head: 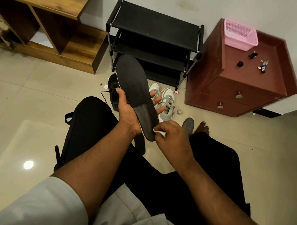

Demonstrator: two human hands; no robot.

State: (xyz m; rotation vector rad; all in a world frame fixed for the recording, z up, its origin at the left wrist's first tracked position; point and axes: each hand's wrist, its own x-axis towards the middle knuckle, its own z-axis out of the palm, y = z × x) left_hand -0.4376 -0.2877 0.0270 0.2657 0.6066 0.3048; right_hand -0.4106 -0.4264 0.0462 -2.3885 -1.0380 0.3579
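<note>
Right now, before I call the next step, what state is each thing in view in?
insole: held up, top face to the camera.
left hand: grips the insole across its middle.
right hand: pinches a white wipe at the insole's heel end.
black shoe: on the floor, lace loose.
white sneakers: side by side on the floor.
drawers: both shut.
pink basket: looks upside down on the cabinet.

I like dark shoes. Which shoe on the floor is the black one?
The black shoe left of the insole, behind the left hand. The two sneakers right of it are white and grey.
</note>
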